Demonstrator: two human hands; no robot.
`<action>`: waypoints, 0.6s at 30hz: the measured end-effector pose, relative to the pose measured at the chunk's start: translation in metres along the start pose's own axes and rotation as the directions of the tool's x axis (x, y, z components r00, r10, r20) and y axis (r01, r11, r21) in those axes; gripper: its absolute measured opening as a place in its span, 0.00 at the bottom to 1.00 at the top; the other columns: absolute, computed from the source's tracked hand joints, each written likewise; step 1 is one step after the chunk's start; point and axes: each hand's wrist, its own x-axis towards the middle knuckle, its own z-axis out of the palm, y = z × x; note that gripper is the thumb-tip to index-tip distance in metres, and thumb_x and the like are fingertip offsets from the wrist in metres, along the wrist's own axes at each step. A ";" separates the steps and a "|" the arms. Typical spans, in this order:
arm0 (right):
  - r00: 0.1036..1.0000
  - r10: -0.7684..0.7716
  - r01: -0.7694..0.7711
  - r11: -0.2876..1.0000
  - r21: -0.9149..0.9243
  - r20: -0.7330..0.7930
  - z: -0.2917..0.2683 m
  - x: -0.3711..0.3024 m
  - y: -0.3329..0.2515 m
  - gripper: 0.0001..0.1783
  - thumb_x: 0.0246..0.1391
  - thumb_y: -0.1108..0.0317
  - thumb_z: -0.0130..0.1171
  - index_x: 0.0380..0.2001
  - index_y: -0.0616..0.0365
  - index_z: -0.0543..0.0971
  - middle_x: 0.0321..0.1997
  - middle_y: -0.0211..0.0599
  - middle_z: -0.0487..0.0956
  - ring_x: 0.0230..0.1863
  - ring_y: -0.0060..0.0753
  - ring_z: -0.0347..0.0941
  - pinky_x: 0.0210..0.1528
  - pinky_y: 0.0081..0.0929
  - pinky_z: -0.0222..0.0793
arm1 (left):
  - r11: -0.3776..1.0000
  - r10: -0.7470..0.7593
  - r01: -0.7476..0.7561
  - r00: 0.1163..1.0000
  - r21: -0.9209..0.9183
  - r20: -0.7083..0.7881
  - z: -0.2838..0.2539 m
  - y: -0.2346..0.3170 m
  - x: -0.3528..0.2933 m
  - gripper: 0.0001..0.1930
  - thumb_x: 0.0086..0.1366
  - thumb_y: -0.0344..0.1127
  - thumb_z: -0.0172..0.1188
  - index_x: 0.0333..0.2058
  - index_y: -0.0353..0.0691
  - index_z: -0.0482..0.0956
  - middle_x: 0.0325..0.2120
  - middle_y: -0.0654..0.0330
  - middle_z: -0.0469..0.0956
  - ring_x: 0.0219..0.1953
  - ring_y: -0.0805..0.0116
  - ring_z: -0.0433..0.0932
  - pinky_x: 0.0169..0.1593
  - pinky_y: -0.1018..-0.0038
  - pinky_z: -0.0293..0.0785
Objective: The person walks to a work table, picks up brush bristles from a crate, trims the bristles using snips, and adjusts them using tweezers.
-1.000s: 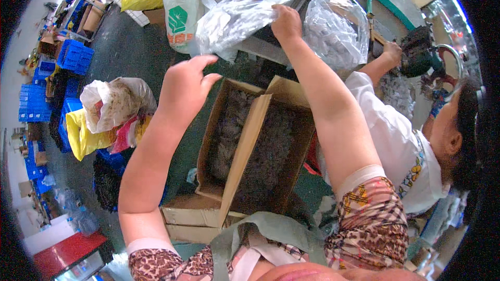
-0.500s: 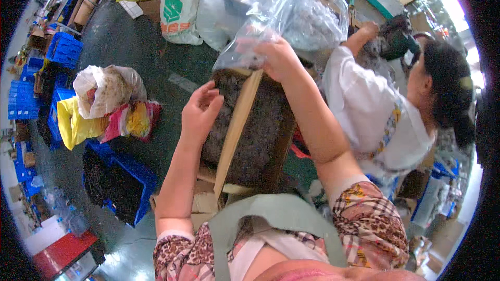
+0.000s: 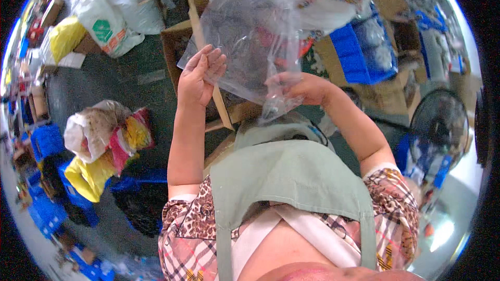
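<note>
A large clear plastic bag (image 3: 242,36) is spread between my two hands, in front of my chest. My left hand (image 3: 202,75) pinches its left edge with bent fingers. Gathered plastic at the bag's lower right corner is in the grip of my right hand (image 3: 304,88); the bag partly veils those fingers. Beneath the bag stands an open cardboard box (image 3: 174,54) with dark grey contents, blurred through the film. A long pale strip (image 3: 221,106), like a box flap edge, runs down beside my left hand.
A person in a white top (image 3: 333,0) is close at the far right. Nearby are a blue bin (image 3: 346,54) holding clear plastic and a fan (image 3: 440,117). On the left floor lie a white sack (image 3: 94,130), a yellow bag (image 3: 91,177) and a white carrier bag (image 3: 107,26).
The clear bag has come from the far side of the box toward my chest. My left hand, empty before, now holds its edge. The view has turned, shifting the surroundings.
</note>
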 end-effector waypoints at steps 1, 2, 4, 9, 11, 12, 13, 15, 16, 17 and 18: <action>0.993 -0.002 0.009 0.998 0.061 -0.121 -0.008 -0.024 0.014 0.33 0.43 0.79 0.55 0.57 0.64 0.66 0.52 0.50 0.73 0.52 0.46 0.73 0.54 0.42 0.69 | 1.000 0.026 -0.027 0.997 0.010 0.070 0.012 -0.007 -0.007 0.15 0.69 0.35 0.50 0.51 0.37 0.72 0.45 0.53 0.77 0.47 0.57 0.78 0.50 0.60 0.74; 0.972 0.012 0.017 0.993 0.119 -0.235 -0.014 -0.047 0.026 0.32 0.44 0.80 0.55 0.57 0.65 0.66 0.51 0.51 0.74 0.51 0.45 0.74 0.53 0.41 0.71 | 1.000 -0.003 0.001 0.996 0.031 0.087 0.027 -0.013 -0.014 0.15 0.69 0.35 0.50 0.51 0.37 0.72 0.45 0.53 0.77 0.47 0.57 0.78 0.50 0.60 0.74; 0.926 -0.052 0.138 0.968 0.209 -0.374 -0.020 -0.091 0.053 0.29 0.46 0.79 0.56 0.56 0.65 0.67 0.49 0.50 0.75 0.50 0.44 0.74 0.51 0.41 0.72 | 0.995 -0.015 0.014 1.000 0.102 0.004 0.056 -0.025 -0.024 0.13 0.69 0.35 0.50 0.49 0.37 0.73 0.44 0.54 0.78 0.46 0.58 0.78 0.48 0.63 0.75; 0.641 -0.209 0.399 0.913 0.088 -0.738 -0.028 -0.166 0.122 0.18 0.51 0.70 0.61 0.45 0.64 0.74 0.38 0.39 0.80 0.39 0.32 0.77 0.42 0.30 0.73 | 0.960 -0.031 -0.009 0.990 0.281 0.137 0.098 -0.076 -0.017 0.10 0.69 0.34 0.50 0.43 0.36 0.75 0.40 0.55 0.79 0.41 0.62 0.79 0.43 0.69 0.75; 0.569 -0.213 0.408 0.912 0.048 -0.794 -0.036 -0.188 0.156 0.17 0.51 0.70 0.61 0.44 0.64 0.74 0.39 0.39 0.79 0.40 0.32 0.77 0.42 0.31 0.73 | 0.908 -0.021 -0.050 0.986 0.415 0.166 0.121 -0.097 -0.013 0.09 0.69 0.34 0.50 0.39 0.35 0.76 0.35 0.55 0.80 0.36 0.66 0.78 0.40 0.72 0.74; 0.533 -0.222 0.376 0.927 -0.006 -0.816 -0.042 -0.204 0.170 0.16 0.52 0.69 0.60 0.44 0.63 0.74 0.39 0.39 0.79 0.40 0.32 0.76 0.41 0.32 0.73 | 0.887 0.027 -0.116 0.979 0.447 0.200 0.127 -0.106 -0.012 0.09 0.68 0.35 0.51 0.38 0.36 0.76 0.33 0.55 0.80 0.34 0.67 0.78 0.39 0.73 0.73; 0.471 -0.216 0.300 0.951 -0.074 -0.855 -0.038 -0.218 0.183 0.15 0.52 0.66 0.61 0.42 0.62 0.76 0.36 0.35 0.79 0.38 0.28 0.75 0.39 0.28 0.72 | 0.733 0.055 -0.146 0.986 0.664 0.157 0.135 -0.112 -0.017 0.10 0.69 0.36 0.50 0.39 0.36 0.75 0.33 0.55 0.79 0.34 0.65 0.78 0.39 0.72 0.73; 0.441 -0.088 0.330 0.941 0.070 -0.893 -0.035 -0.232 0.206 0.15 0.53 0.63 0.61 0.41 0.59 0.76 0.36 0.32 0.78 0.37 0.26 0.74 0.38 0.25 0.71 | 0.886 -0.088 0.018 0.988 0.463 0.130 0.141 -0.124 -0.016 0.11 0.70 0.38 0.48 0.44 0.38 0.71 0.37 0.57 0.76 0.41 0.65 0.76 0.43 0.69 0.72; 0.482 -0.016 0.480 0.841 0.248 -0.876 -0.031 -0.236 0.225 0.14 0.52 0.63 0.62 0.41 0.57 0.75 0.36 0.30 0.78 0.37 0.27 0.75 0.38 0.28 0.73 | 0.873 -0.159 0.117 0.986 0.473 0.050 0.147 -0.133 -0.016 0.11 0.71 0.38 0.47 0.44 0.37 0.71 0.39 0.57 0.75 0.43 0.64 0.74 0.44 0.67 0.71; 0.489 -0.021 0.626 0.705 0.334 -0.872 -0.029 -0.236 0.248 0.14 0.52 0.64 0.62 0.41 0.56 0.74 0.38 0.31 0.78 0.38 0.28 0.75 0.41 0.31 0.73 | 0.845 -0.201 0.148 0.978 0.513 0.049 0.136 -0.146 -0.002 0.12 0.71 0.39 0.46 0.43 0.38 0.71 0.38 0.57 0.75 0.41 0.63 0.75 0.44 0.67 0.72; 0.500 -0.040 0.741 0.536 0.403 -0.865 -0.027 -0.231 0.269 0.14 0.52 0.65 0.62 0.41 0.56 0.74 0.39 0.32 0.77 0.39 0.29 0.76 0.43 0.33 0.74 | 0.822 -0.254 0.172 0.964 0.542 0.080 0.129 -0.157 0.002 0.12 0.71 0.39 0.46 0.43 0.38 0.71 0.38 0.57 0.75 0.41 0.63 0.75 0.44 0.67 0.72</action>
